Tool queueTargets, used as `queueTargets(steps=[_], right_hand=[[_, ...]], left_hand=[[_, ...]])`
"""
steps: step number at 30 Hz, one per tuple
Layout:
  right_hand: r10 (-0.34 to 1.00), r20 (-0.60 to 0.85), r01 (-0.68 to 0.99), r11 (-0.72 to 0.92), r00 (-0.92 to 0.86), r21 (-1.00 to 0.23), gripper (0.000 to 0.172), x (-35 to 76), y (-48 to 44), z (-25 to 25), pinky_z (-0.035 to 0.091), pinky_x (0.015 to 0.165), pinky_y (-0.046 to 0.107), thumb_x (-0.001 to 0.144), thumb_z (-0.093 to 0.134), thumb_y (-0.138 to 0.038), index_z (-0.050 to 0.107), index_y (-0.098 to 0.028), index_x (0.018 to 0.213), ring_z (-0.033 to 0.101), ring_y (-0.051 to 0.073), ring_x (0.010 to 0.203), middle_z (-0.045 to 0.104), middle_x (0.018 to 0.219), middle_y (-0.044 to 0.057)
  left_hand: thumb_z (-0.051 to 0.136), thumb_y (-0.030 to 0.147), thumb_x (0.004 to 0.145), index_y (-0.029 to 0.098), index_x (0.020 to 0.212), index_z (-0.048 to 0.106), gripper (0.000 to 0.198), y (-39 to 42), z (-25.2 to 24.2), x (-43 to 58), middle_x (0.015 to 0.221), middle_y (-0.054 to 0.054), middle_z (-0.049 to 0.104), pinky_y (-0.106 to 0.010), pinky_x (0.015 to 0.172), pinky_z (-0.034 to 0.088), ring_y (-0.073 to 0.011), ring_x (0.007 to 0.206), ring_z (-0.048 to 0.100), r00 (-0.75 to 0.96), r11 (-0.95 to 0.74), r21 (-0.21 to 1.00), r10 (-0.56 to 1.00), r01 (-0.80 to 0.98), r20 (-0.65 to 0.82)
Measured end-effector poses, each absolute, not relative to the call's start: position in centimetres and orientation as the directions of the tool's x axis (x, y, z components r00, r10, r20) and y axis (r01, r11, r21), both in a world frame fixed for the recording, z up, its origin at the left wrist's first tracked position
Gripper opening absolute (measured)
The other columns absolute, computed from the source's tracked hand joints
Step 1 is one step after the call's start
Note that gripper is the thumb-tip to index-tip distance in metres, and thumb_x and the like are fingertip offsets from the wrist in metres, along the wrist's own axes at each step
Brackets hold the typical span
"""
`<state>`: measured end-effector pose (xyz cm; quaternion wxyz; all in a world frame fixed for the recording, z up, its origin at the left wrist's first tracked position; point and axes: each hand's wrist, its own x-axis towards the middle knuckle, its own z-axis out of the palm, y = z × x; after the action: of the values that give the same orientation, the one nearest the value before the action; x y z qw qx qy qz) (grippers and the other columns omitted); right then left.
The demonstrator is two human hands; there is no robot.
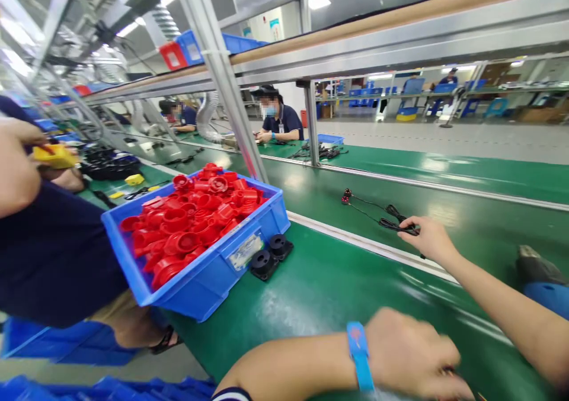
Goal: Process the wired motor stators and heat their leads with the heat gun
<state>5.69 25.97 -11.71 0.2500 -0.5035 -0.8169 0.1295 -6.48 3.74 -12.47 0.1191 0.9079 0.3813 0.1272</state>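
Observation:
My right hand (427,237) reaches in from the right, its fingers closed on a coiled black cable (393,223) over the green bench strip. Thin leads run from the coils to two small red-and-black round ends (345,196) lying to the left. Lower down, my left hand (411,353), with a blue wristband (360,353), is blurred; its fingers pinch a small dark piece I cannot make out. Left of my hands, two black round-topped parts with square bases (271,256) sit on the green table beside a blue bin (213,282) filled with red plastic fittings (195,211).
A metal post (222,75) rises behind the bin. At the left, a co-worker's hand holds a yellow piece (56,156). Across the bench sits a masked person (284,119) near black cables (322,151). A dark-and-blue tool (542,276) lies at the right edge.

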Motion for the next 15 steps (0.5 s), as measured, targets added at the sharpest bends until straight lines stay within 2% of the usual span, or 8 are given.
queueTargets(steps=[1, 3, 5, 7, 11, 15], right_hand=[[0.885, 0.282, 0.76, 0.463, -0.37, -0.457, 0.03, 6.4, 25.0, -11.5, 0.047, 0.068, 0.035, 0.07, 0.061, -0.048, 0.07, -0.024, 0.085, 0.059, 0.022, 0.072, 0.062, 0.085, 0.005], [0.885, 0.293, 0.756, 0.463, -0.362, -0.462, 0.029, 8.1, 22.8, -11.1, 0.047, 0.066, 0.034, 0.071, 0.061, -0.048, 0.069, -0.024, 0.085, 0.058, 0.02, 0.068, 0.061, 0.084, 0.004], [0.893, 0.311, 0.745, 0.445, -0.326, -0.497, 0.03, 10.0, 20.7, -10.7, 0.047, 0.065, 0.034, 0.07, 0.061, -0.05, 0.066, -0.024, 0.084, 0.057, 0.019, 0.065, 0.059, 0.083, 0.004], [0.916, 0.307, 0.719, 0.395, -0.258, -0.572, 0.033, 12.0, 18.5, -10.6, 0.048, 0.062, 0.034, 0.07, 0.062, -0.052, 0.063, -0.023, 0.083, 0.058, 0.019, 0.063, 0.059, 0.083, 0.004], [0.981, 0.166, 0.564, 0.194, -0.101, -0.802, 0.043, 15.6, 14.0, -11.1, 0.048, 0.053, 0.032, 0.071, 0.067, -0.057, 0.056, -0.022, 0.093, 0.059, 0.019, 0.058, 0.059, 0.078, 0.002], [1.0, 0.015, 0.277, 0.009, 0.02, -0.961, 0.055, 17.4, 10.3, -12.3, 0.057, 0.064, 0.035, 0.066, 0.077, -0.057, 0.05, -0.021, 0.098, 0.063, 0.02, 0.065, 0.058, 0.074, -0.001]], left_hand=[[0.055, 0.059, 0.093, 0.023, 0.107, 0.06, 0.039, 5.5, -12.1, -7.6, 0.096, -0.004, 0.066, -0.033, 0.072, 0.055, -0.0226, 0.094, 0.065, 0.563, -0.593, 0.327, 0.804, 0.736, 0.191], [0.063, 0.05, 0.09, 0.023, 0.115, 0.056, 0.037, 9.3, -11.9, -10.3, 0.105, -0.002, 0.064, -0.031, 0.085, 0.053, -0.0208, 0.1, 0.063, 0.306, -0.398, 0.391, 0.911, 0.83, 0.277], [0.067, 0.039, 0.09, 0.021, 0.123, 0.05, 0.042, 13.1, -12.4, -12.9, 0.116, -0.006, 0.058, -0.03, 0.093, 0.049, -0.0211, 0.107, 0.059, 0.108, -0.222, 0.421, 0.955, 0.88, 0.277], [0.07, 0.03, 0.087, 0.016, 0.13, 0.045, 0.051, 16.6, -13.4, -14.6, 0.124, -0.012, 0.051, -0.033, 0.099, 0.046, -0.0251, 0.113, 0.056, 0.047, -0.153, 0.419, 0.966, 0.895, 0.254], [0.075, 0.031, 0.083, 0.014, 0.139, 0.037, 0.07, 21.7, -15.5, -14.9, 0.129, -0.015, 0.043, -0.037, 0.102, 0.043, -0.03, 0.118, 0.053, 0.022, -0.098, 0.396, 0.981, 0.913, 0.192], [0.065, 0.03, 0.091, 0.021, 0.138, 0.04, 0.055, 24.5, -16.2, -12.9, 0.127, -0.012, 0.043, -0.032, 0.1, 0.043, -0.0259, 0.116, 0.053, 0.091, -0.142, 0.36, 0.984, 0.922, 0.154]])
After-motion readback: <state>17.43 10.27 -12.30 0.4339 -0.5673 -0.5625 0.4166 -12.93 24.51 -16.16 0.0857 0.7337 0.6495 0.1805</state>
